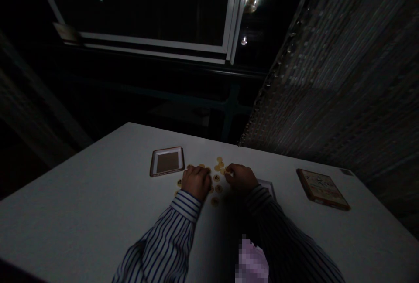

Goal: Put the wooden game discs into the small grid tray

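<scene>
Round yellow chess pieces (216,178) marked with dark characters lie scattered on the white table between my hands; a few blank-faced ones (219,159) sit in a loose cluster farther back. My left hand (196,182) rests palm down over the left part of the spread, its fingers curled and hiding what is under them. Pieces show around its edges. My right hand (240,178) is at the right side of the cluster, with thumb and forefinger pinched at a pale piece (223,171). Dim light makes the fingertips hard to see.
An open shallow box part (167,161) with a brown rim stands left of my hands. Behind my right wrist is a partly hidden pale tray (268,187). A printed box lid (323,189) lies farther right on the table (81,196). A bead curtain (327,69) hangs past the right edge.
</scene>
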### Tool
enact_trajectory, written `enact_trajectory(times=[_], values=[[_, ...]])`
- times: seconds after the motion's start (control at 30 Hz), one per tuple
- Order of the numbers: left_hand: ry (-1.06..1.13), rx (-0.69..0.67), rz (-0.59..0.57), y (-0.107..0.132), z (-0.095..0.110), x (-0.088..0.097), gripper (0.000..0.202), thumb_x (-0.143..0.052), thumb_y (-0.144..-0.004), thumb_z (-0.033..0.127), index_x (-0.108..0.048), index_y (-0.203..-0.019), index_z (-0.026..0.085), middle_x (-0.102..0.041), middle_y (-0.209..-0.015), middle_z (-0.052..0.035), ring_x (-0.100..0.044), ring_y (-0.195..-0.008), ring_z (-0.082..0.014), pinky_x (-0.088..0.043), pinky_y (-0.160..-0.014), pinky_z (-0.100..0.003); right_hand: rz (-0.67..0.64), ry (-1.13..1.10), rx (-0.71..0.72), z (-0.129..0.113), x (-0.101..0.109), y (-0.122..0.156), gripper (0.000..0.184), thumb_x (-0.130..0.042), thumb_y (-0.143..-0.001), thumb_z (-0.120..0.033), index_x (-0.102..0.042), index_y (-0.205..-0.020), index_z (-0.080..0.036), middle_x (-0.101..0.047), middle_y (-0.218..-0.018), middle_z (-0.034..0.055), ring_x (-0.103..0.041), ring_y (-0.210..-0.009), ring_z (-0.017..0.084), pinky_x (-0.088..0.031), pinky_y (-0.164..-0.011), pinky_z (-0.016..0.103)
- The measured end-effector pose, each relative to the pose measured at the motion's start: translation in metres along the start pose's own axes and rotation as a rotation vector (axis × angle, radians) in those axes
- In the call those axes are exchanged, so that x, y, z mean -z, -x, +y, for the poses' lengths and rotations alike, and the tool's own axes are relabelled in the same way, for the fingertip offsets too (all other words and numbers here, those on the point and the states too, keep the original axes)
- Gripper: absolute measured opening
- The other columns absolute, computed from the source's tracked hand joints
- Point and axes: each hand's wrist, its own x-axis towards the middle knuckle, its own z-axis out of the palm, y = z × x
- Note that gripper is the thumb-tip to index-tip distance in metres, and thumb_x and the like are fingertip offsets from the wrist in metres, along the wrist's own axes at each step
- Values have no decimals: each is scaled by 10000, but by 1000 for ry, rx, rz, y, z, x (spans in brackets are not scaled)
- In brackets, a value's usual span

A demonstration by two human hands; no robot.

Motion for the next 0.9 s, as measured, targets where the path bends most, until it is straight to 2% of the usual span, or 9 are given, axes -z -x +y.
enact_trajectory(times=[0.2, 0.33, 0.57, 0.9], values=[[54, -28, 55, 1, 2, -3, 277, -495, -758, 305, -613, -989, 209, -641, -940, -59, -514, -888, -235, -373, -789, -370, -10, -642, -66, 8, -5, -8, 234, -535, -685, -356, -612, -772, -153, -645, -725, 40, -576, -675, 142, -417, -619, 246], [91, -60, 94, 2, 5, -8, 307, -507, -759, 353, -605, -1002, 193, -644, -957, -74, -534, -890, -229, -373, -793, -373, -70, -915, -86, 10, -4, -10, 283, -589, -634, -392, -616, -757, -138, -644, -719, 39, -570, -655, 137, -432, -609, 256], [135, -107, 155, 3, 10, -13, 304, -519, -759, 342, -595, -1013, 192, -655, -936, -60, -544, -872, -221, -375, -794, -371, -152, -1059, -54, 8, 3, -8, 314, -615, -620, -416, -628, -769, -140, -637, -695, 27, -534, -578, 102, -430, -591, 253], [186, -148, 158, 5, 15, -11, 266, -519, -774, 321, -601, -994, 195, -661, -924, -52, -549, -851, -200, -389, -775, -351, -233, -1075, -13, 2, 1, -6, 314, -603, -642, -417, -627, -785, -138, -616, -659, 9, -531, -566, 96, -429, -582, 243]])
